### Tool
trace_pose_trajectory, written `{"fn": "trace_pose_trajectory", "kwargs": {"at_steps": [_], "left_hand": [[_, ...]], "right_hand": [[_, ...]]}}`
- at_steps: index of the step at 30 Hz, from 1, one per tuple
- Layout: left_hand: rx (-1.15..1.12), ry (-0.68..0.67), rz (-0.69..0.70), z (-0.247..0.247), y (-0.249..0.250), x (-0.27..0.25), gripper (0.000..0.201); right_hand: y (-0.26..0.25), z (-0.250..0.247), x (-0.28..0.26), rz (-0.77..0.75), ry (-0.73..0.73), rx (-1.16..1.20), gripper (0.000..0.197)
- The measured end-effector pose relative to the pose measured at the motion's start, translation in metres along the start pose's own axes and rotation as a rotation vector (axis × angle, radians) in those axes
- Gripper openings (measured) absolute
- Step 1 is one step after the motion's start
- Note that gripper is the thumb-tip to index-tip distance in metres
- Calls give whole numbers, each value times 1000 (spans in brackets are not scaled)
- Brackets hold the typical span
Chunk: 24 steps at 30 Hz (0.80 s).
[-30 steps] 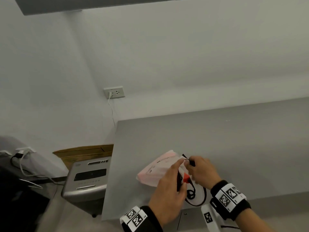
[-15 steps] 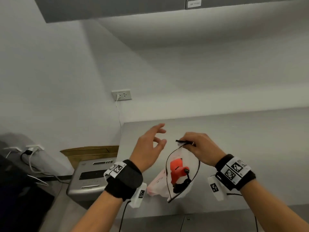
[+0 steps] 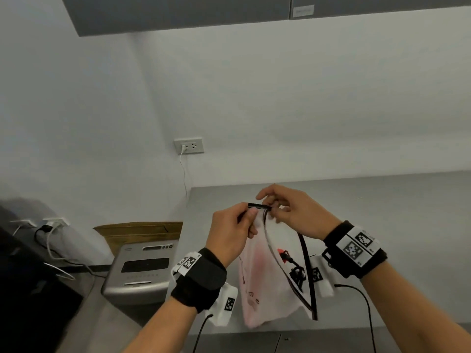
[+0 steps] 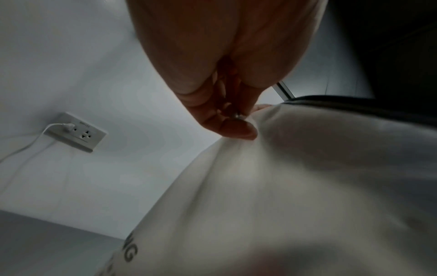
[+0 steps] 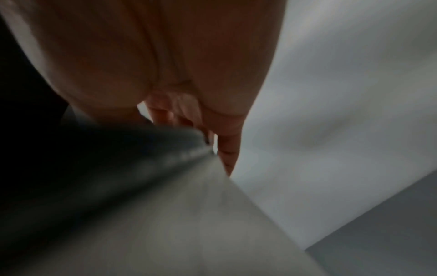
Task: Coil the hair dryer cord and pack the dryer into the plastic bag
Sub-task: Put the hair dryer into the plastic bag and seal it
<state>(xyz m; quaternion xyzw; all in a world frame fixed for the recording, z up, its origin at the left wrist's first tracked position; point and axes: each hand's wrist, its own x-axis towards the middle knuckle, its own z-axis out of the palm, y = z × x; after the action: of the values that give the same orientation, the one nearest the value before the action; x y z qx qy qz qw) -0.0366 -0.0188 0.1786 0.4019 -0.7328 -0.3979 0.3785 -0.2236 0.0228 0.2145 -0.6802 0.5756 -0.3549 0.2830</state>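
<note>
A translucent white plastic bag (image 3: pixel 257 284) with a black zip edge hangs in the air above the grey counter (image 3: pixel 382 225). Through its open side I see the red hair dryer (image 3: pixel 280 252) and its black cord (image 3: pixel 297 272) inside. My left hand (image 3: pixel 244 217) pinches the bag's top corner, which shows as pale plastic (image 4: pixel 307 177) in the left wrist view. My right hand (image 3: pixel 274 206) pinches the black slider at the top of the zip. In the right wrist view the bag (image 5: pixel 189 214) is a blur below the fingers (image 5: pixel 227 153).
A wall socket (image 3: pixel 189 145) with a white cable sits left of the counter's corner. Below it stand a silver machine (image 3: pixel 142 271) and a cardboard box (image 3: pixel 142 230). Dark cabinets (image 3: pixel 229 14) run overhead. More plugs and cables (image 3: pixel 48 225) lie at the far left.
The bag was lifted off the counter by my right hand. My left hand, free and open half a second ago, has come in and now pinches the bag's top corner.
</note>
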Motion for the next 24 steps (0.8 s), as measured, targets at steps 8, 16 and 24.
{"fn": "trace_pose_trajectory", "kwargs": {"at_steps": [8,16,24], "left_hand": [[-72,100,-24,-18,-5,-15,19],[-56,192,33,-49,8,-18,16],[-41,342,-14,-69,-14,-29,19]], "right_hand": [[-19,22,-4,-30,-2,-190,19],[-46,41,21,-131,80,-360,21],[-12,52,-10,-65,68,-488,24]]}}
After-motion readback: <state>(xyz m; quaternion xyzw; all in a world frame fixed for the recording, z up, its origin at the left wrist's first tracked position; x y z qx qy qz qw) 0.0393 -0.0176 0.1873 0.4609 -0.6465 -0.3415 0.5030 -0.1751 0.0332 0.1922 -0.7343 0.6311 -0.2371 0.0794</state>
